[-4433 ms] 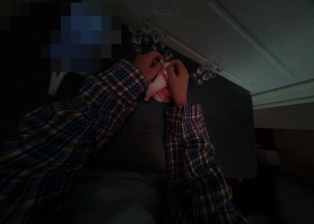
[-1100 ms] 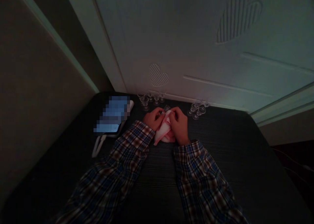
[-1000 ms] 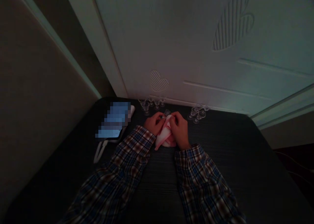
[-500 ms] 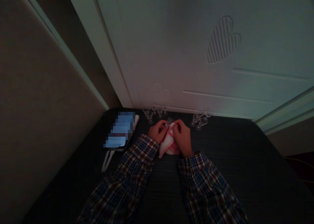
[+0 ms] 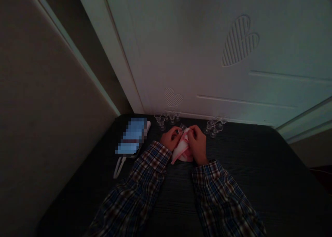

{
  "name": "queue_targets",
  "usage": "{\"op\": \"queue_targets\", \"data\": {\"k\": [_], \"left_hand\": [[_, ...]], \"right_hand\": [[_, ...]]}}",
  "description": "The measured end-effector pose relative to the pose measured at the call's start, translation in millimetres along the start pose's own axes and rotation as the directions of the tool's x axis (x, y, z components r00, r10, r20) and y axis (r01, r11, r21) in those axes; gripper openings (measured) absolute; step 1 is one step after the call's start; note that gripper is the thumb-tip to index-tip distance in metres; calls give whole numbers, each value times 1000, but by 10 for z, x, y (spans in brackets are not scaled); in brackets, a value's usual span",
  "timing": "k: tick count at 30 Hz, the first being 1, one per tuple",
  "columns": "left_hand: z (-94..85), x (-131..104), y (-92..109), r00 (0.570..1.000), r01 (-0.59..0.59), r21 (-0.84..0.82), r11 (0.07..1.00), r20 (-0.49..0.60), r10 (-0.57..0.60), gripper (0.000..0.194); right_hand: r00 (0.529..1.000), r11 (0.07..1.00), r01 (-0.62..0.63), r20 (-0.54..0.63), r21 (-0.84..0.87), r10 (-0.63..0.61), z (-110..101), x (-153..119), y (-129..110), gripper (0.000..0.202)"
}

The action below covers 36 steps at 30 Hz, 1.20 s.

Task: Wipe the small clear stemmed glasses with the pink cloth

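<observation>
Pinched in the fingers of my left hand (image 5: 170, 138) is a small clear glass (image 5: 182, 127), of which only a part shows between the hands. My right hand (image 5: 198, 143) is closed on a pink and white cloth (image 5: 183, 150), pressing it against the glass. The lower end of the cloth hangs down toward the dark table (image 5: 178, 192). Small stemmed glasses (image 5: 161, 122) stand in a group behind my left hand. Another group of small glasses (image 5: 214, 128) stands just to the right of my right hand.
A phone (image 5: 133, 135) with a blurred screen lies on a white object, perhaps a power bank, at the left, with a white cable loop (image 5: 119, 167). Behind the table rises a white panel (image 5: 181, 57) with heart reliefs; a wall (image 5: 46, 102) borders the left side.
The whole view has shifted slightly, so everything appears a little further right. Both hands keep their hold on the glass and cloth, with hardly any movement relative to the table.
</observation>
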State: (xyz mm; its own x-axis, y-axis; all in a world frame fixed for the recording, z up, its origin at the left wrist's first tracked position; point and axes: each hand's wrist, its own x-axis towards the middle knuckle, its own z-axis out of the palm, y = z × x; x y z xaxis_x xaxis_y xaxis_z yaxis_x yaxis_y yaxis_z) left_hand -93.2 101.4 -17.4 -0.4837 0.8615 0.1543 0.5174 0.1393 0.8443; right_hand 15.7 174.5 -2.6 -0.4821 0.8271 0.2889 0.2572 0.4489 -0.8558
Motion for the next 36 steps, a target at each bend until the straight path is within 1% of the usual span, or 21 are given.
{"op": "queue_targets", "data": {"k": [4,9,15,19,24,29,32,36], "left_hand": [[-7,-10,13,1000,-17,4,1000,-4,17,21],[-24,-20,33,1000,2,52,999,25,-4,26],[-24,-1,26,998,-56,96,994,32,54,30],[-2,-8,25,999,-31,132,991,26,27,32],[6,-27,55,999,48,101,994,-24,-46,31],[-12,-15,52,999,36,61,998,9,-37,27],[-22,-7,48,1000,25,62,998,0,-25,27],[-28,-4,52,1000,-8,70,998,18,6,30]], "right_hand": [[999,999,40,14,8,-40,-13,-7,-23,19],[999,999,37,24,-2,-37,-15,0,-27,18],[998,999,49,40,3,-49,-17,-5,-27,18],[997,998,63,39,3,-63,-22,-15,-33,17],[998,998,58,35,8,-59,-17,-14,-47,18],[998,999,48,48,6,-48,-14,-11,-62,18],[998,999,38,55,-1,-38,-8,-9,-52,17],[998,1000,27,50,-10,-27,3,-6,-28,19]]}}
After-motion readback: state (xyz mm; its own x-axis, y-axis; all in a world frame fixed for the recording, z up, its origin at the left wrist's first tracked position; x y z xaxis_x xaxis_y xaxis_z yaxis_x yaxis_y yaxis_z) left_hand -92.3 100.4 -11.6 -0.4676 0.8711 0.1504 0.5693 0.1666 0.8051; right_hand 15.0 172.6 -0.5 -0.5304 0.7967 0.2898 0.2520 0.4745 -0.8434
